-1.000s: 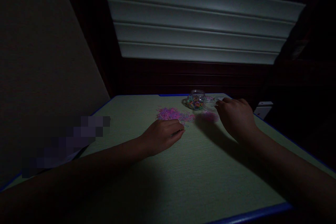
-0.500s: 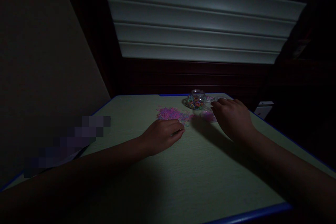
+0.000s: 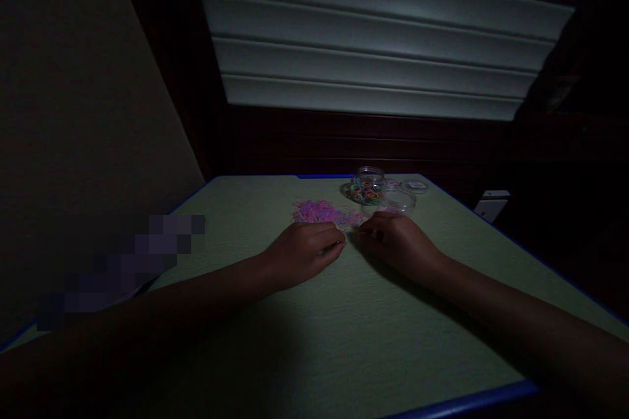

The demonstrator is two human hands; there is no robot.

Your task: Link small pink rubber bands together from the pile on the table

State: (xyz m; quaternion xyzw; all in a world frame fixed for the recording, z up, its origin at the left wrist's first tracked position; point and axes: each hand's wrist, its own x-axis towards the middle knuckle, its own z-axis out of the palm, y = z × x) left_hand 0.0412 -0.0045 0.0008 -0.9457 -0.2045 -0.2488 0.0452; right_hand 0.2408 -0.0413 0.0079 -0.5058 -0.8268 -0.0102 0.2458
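A loose pile of small pink and purple bands [image 3: 319,211] lies on the pale green table [image 3: 373,340]. Just in front of it is my left hand [image 3: 307,252], thumb and fingertips pinched together; anything between them is too small to make out. My right hand [image 3: 396,239] is low over the table at the pile's right end, its fingers curled together, their tips partly in shadow. Behind it stands an open clear jar [image 3: 400,199], its lower part hidden by the hand. Another clear jar [image 3: 366,188] holds multicoloured bands and stands behind the pile.
A clear round lid [image 3: 415,186] lies at the back right of the table. A blurred-out object [image 3: 128,268] is along the left edge. A white box [image 3: 492,205] stands beyond the right edge, and a slatted panel [image 3: 368,46] rises behind.
My right hand has moved left and down from above the clear jar to the right end of the pile, uncovering the jar's rim and the lid. My left hand has stayed in place.
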